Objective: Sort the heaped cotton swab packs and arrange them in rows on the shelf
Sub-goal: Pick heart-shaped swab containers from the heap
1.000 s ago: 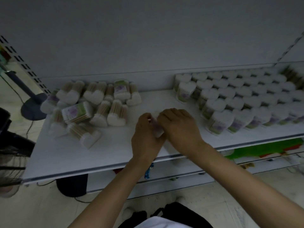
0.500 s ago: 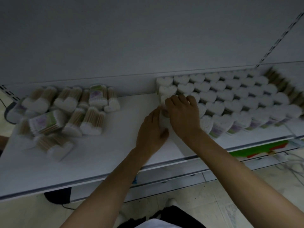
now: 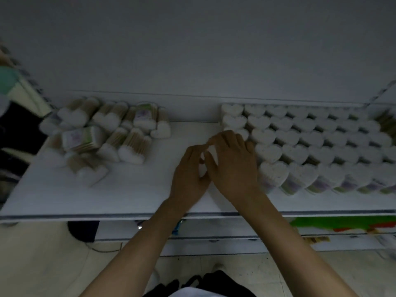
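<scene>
- A good part of the sorting was done. On the right half of the shelf (image 3: 150, 189), the rows (image 3: 310, 146) of heart-topped swab packs stood upright and close together, running from the back wall to near the front edge.
- The heap (image 3: 102, 138) still lay at the far left of the shelf, well apart from the rows. Its packs lay on their sides at all angles, some on top of others. I judged that a smaller share was left there than already stood in the rows, though blur made a count impossible.
- A bare strip of shelf separated the heap from the rows, so the rows had room to grow leftward.
- Both hands met at the left edge of the rows, with one pack (image 3: 211, 152) between them. Only a white sliver of it showed, so I could not tell whether it already stood on the shelf.
- The left hand (image 3: 189, 174) had its fingers (image 3: 198, 150) narrowly curled, with forefinger and thumb closing on the pack's left side.
- The right hand (image 3: 234, 166) lay over the pack. Its fingers (image 3: 227, 138) were loosely bent and reached to the nearest standing packs, and its thumb was on the pack. It seemed to be seating this pack against the row's end.
</scene>
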Action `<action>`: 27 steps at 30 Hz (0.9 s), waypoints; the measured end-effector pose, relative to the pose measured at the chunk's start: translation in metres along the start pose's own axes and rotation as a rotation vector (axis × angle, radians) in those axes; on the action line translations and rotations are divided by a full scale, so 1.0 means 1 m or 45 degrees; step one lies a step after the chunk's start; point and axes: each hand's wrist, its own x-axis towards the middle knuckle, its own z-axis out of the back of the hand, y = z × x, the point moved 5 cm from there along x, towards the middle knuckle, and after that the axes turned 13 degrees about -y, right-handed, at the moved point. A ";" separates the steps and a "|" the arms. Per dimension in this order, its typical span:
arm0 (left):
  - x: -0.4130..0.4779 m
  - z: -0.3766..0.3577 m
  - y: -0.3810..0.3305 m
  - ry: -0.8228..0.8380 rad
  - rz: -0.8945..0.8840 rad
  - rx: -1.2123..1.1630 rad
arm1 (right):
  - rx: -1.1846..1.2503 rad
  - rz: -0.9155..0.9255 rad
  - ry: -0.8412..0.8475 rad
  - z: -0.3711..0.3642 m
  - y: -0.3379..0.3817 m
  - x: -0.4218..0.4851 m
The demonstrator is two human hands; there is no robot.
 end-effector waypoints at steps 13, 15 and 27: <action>-0.078 0.221 0.040 -0.785 0.132 0.359 | 0.891 0.013 0.456 -0.072 0.192 -0.027; -0.083 0.236 0.046 -0.777 0.137 0.380 | 0.905 -0.036 0.504 -0.088 0.209 -0.029; -0.045 0.239 0.087 -0.210 0.186 0.127 | 1.615 -1.309 0.505 -0.109 0.188 -0.051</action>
